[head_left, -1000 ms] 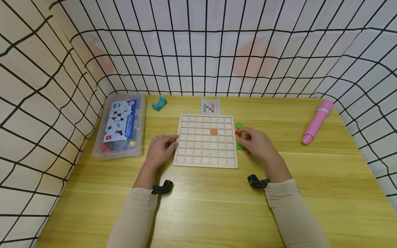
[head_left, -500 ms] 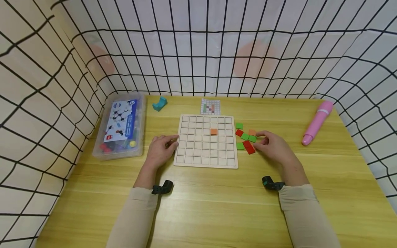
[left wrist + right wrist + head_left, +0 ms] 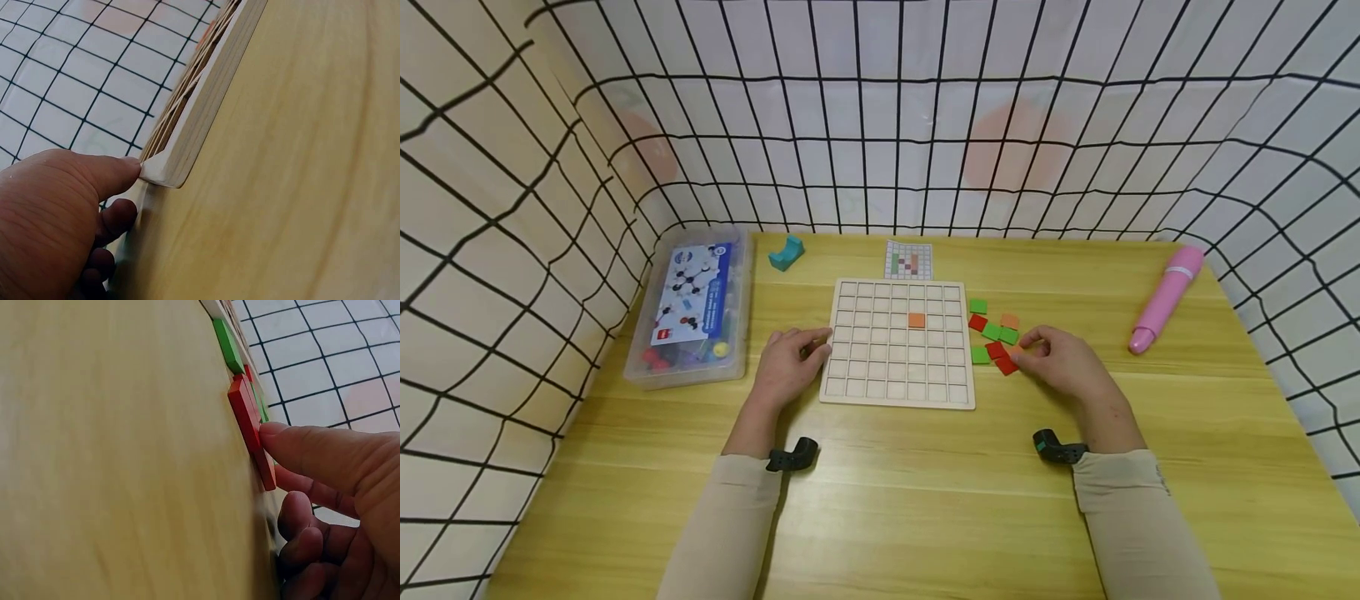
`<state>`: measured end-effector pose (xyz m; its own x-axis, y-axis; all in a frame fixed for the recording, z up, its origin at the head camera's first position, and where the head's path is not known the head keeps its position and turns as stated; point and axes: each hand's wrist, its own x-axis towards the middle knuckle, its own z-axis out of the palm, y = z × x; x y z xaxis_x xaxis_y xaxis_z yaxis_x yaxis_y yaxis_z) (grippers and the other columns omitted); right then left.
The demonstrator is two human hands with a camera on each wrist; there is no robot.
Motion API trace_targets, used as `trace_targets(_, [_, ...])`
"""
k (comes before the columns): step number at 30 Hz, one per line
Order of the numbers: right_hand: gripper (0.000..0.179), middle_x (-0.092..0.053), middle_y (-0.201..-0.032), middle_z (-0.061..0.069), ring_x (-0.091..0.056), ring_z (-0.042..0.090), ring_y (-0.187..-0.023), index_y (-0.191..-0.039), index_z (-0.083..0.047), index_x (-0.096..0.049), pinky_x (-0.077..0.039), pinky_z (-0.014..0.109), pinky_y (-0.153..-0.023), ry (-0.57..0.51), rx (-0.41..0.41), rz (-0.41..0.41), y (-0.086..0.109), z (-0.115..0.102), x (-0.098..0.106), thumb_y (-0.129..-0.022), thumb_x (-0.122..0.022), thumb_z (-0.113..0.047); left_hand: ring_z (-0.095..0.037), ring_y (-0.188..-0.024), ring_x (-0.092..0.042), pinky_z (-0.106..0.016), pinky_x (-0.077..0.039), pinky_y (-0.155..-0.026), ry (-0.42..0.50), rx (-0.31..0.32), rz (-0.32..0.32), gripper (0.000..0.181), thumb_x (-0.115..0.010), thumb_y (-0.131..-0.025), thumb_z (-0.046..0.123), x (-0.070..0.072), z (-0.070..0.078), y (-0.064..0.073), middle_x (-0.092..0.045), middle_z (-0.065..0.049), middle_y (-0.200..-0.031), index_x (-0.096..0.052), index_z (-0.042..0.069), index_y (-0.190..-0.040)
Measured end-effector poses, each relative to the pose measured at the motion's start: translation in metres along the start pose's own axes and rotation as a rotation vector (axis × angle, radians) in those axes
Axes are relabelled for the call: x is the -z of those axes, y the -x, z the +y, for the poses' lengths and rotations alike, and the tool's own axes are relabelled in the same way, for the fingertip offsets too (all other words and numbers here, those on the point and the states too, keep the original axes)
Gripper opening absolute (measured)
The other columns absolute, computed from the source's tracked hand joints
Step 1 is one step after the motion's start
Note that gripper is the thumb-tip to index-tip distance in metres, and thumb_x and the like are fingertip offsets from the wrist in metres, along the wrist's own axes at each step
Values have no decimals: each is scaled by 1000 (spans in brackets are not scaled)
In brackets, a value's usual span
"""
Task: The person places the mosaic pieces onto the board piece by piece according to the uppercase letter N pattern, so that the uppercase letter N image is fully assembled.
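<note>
Right of pale wooden grid board (image 3: 880, 353), outermost red square tile (image 3: 1006, 366) lies board-side of my nearer right hand (image 3: 1063, 362): thumb touching, index parted, nothing pinched.

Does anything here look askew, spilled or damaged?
Nothing looks spilled or damaged. The one untidy spot is right of the gridded board, where loose tiles lie at mixed angles, unlike the orange tile sitting square in its cell.

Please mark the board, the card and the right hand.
Board (image 3: 897, 354), head view: bare middle of its grid.
Card (image 3: 908, 260), head view: middle of its printed face.
Right hand (image 3: 1063, 362), head view: back of the hand.
</note>
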<state>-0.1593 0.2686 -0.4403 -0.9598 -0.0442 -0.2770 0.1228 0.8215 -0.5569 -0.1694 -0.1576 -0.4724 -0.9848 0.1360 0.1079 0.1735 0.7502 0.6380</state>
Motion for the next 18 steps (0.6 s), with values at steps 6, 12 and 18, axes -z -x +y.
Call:
trace_targets(6, [44,-61,-101,12,-54,27,-89,-127,-8,-63,-40,34,-75,11,-2,17,-1,2,0,-99,-63,-43,-24,-86,-49,-34,-35,-78,2,2,2,34,-66,-98,28,0,0,-1,-69,-8,-94,-72,18,-131])
trace_targets(12, [37,-62,-106,14,-53,30,-95,-130,-9,-62,-41,37,-80,-11,-8,15,-1,3,1,-103,-59,-34,-25,-87,-49,-34,-36,-78,7,13,-2,34,-66,-99,28,0,0,0,-70,-8,-95,-72,19,-131])
trace_targets(18, [34,-61,-123,19,-52,35,-106,-135,-12,-61,-43,50,-93,-3,3,12,-3,9,2,-107,-50,-28,-25,-86,-48,-34,-35,-78,6,15,-1,34,-66,-99,28,1,2,1,-69,-8,-94,-71,18,-131])
